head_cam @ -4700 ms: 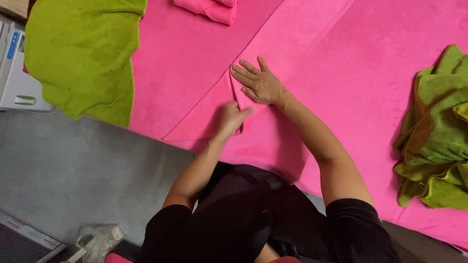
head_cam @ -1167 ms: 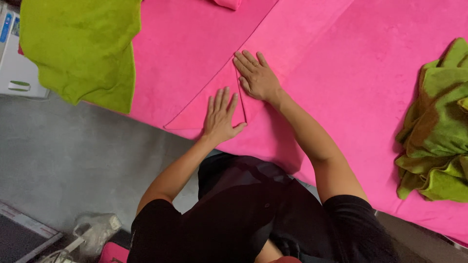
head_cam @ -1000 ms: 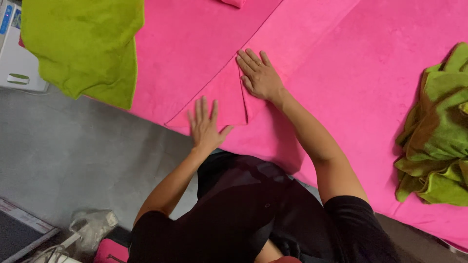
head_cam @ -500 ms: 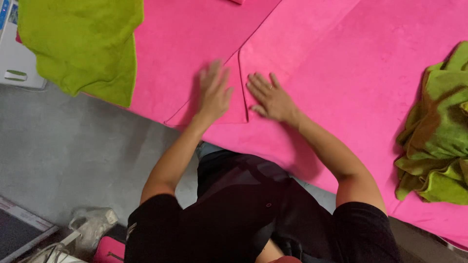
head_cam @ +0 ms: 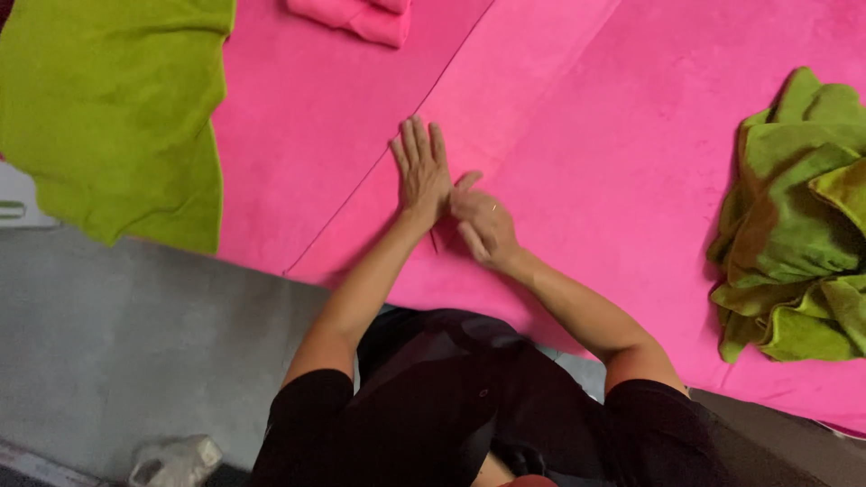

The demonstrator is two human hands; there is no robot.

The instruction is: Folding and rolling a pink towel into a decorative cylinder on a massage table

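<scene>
My left hand [head_cam: 421, 169] lies flat, fingers spread, on a large pink towel [head_cam: 577, 135] that is spread over the table. My right hand [head_cam: 484, 225] rests just beside it, touching it, with its fingers curled low against the cloth near a short fold edge [head_cam: 434, 240]. I cannot tell whether the right fingers pinch the fabric. A long diagonal edge of the pink towel [head_cam: 379, 167] runs from the top middle down to the left, just left of my left hand.
A spread green towel [head_cam: 108, 108] covers the far left. A crumpled green towel [head_cam: 794, 216] lies at the right. A folded pink towel [head_cam: 356, 13] sits at the top edge. Grey floor [head_cam: 117, 343] lies below the table's near edge, with a pale bundle [head_cam: 176, 460] on it.
My left hand slid from the near fold edge up and right across the pink towel. My right hand drew back toward me, and the two hands now meet.
</scene>
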